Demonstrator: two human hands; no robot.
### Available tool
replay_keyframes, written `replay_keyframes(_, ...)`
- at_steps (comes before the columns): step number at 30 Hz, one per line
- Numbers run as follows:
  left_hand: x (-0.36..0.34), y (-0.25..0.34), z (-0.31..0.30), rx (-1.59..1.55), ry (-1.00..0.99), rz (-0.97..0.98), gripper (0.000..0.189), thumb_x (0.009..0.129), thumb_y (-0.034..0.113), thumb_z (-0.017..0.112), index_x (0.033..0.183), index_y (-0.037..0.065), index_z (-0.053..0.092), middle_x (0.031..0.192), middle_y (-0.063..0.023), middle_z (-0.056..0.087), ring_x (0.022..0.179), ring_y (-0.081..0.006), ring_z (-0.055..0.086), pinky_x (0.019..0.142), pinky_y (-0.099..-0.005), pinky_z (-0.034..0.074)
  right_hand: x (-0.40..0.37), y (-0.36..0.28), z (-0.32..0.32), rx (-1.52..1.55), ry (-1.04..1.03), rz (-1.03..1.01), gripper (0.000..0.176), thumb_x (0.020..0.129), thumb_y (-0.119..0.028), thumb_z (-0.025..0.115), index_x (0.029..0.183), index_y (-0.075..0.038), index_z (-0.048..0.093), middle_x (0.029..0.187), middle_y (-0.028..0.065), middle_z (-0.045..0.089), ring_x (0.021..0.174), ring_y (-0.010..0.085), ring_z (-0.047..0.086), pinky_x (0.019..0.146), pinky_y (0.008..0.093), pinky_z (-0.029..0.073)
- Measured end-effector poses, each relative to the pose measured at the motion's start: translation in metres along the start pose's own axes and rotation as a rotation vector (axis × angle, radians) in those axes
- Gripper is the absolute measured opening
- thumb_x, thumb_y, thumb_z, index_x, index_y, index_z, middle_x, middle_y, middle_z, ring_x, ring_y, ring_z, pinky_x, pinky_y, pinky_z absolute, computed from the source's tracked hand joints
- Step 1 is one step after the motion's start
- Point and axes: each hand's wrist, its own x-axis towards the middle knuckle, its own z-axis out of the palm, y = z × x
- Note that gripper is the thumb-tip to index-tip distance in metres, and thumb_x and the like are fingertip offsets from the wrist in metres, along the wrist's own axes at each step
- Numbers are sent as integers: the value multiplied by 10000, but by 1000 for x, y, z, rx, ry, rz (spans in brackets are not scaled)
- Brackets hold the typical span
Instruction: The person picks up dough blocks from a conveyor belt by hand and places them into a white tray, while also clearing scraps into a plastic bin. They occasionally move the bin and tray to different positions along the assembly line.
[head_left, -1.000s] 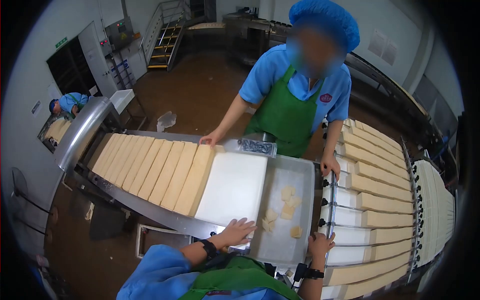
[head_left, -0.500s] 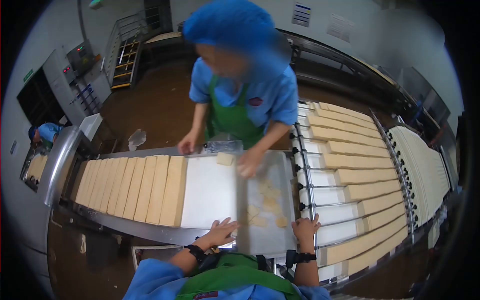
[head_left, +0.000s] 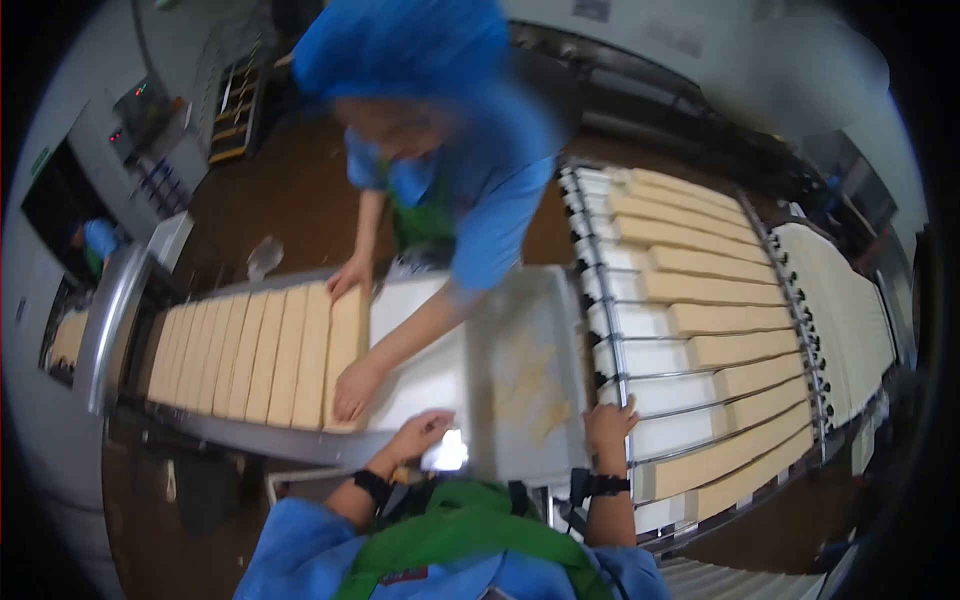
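My left hand [head_left: 422, 435] is over the near edge of the white work surface [head_left: 420, 370], its fingers loosely stretched out and holding nothing. Further right, my right hand [head_left: 608, 428] rests with fingers apart between the grey tray [head_left: 520, 440] and the conveyor's side rail [head_left: 622, 370]. Flat, pale-yellow scraps [head_left: 530, 385] lie in the tray, blurred. Left of the white surface stands a row of long, pale-yellow slabs [head_left: 262, 355]. A co-worker's two hands [head_left: 357, 390] touch the slab at the row's right end [head_left: 345, 330].
The co-worker [head_left: 440, 150], in a blue hair cover and green apron, leans across from the far side. More pale slabs [head_left: 720, 290] lie on the divided conveyor [head_left: 650, 380] at right. A rounded metal cover [head_left: 125, 320] stands at the left, near another person [head_left: 100, 240].
The co-worker has leaned left and moved both hands from beside the tray and white surface onto the end slab. My left hand has shifted slightly left and up. My right hand stays near the rail.
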Motion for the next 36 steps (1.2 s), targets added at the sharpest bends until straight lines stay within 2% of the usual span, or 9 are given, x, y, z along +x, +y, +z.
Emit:
replay_keyframes(3,-16,15,-12,300,132,164,235,863,58,583,1096,41,603,960,-33,563,847,-89,519,778,-237,445,-2,8,-2,10,-90,17,340,770,-395,591,892,-97,699,1058,155,628,1306,429,220,1004,617,201)
replay_keyframes(6,-26,8,-25,241,351,262,211,852,44,574,1058,52,619,880,-32,570,791,-104,526,717,-230,443,6,9,-4,71,-73,36,339,757,-421,608,815,-94,681,1059,168,625,1311,436,206,1008,611,198)
replay_keyframes(12,-49,-28,-73,422,896,175,255,820,67,601,1072,29,588,967,-116,555,827,-216,536,765,-297,447,3,4,-10,141,-24,55,282,821,-381,565,796,-116,657,1054,137,624,1297,414,253,1012,615,156)
replay_keyframes(15,-67,-31,-84,917,1256,-187,496,781,177,658,1202,-2,468,1102,-227,463,975,-359,483,862,-410,409,9,-13,-9,306,214,-48,211,810,-320,575,838,-125,649,1027,117,626,1233,377,335,993,601,201)
replay_keyframes(19,-75,-56,-105,710,1278,-357,750,736,277,702,1295,-26,305,1150,-297,374,1050,-457,404,908,-485,356,28,-55,0,440,522,-614,138,704,-88,663,829,-72,608,940,117,613,917,334,560,918,455,403)
replay_keyframes(21,-75,-57,-114,691,1221,-376,776,734,277,703,1306,-26,274,1146,-302,371,1040,-459,408,902,-481,363,36,-98,10,501,476,-746,145,704,-93,664,838,-67,615,927,116,610,945,334,549,917,457,395)
replay_keyframes(27,-62,-47,-109,788,1121,-437,747,739,354,684,1249,-60,329,1130,-246,409,1009,-419,434,891,-455,382,43,-253,31,430,75,-823,351,731,-198,665,1044,-52,601,1163,192,526,1156,375,406,1001,476,282)
replay_keyframes(32,-65,-30,-114,909,1002,-482,700,705,350,726,1148,-65,377,1012,-207,450,842,-348,514,706,-390,466,53,-391,51,256,-98,-773,748,822,-457,558,1352,15,325,1401,208,316,1307,355,251,1055,486,204)
replay_keyframes(36,-66,-32,-117,998,929,-504,766,691,418,716,1168,-78,379,1003,-180,459,815,-306,542,636,-350,508,65,-486,48,201,-110,-763,693,868,-517,442,1428,-153,256,1494,164,145,1346,347,199,1063,483,206)
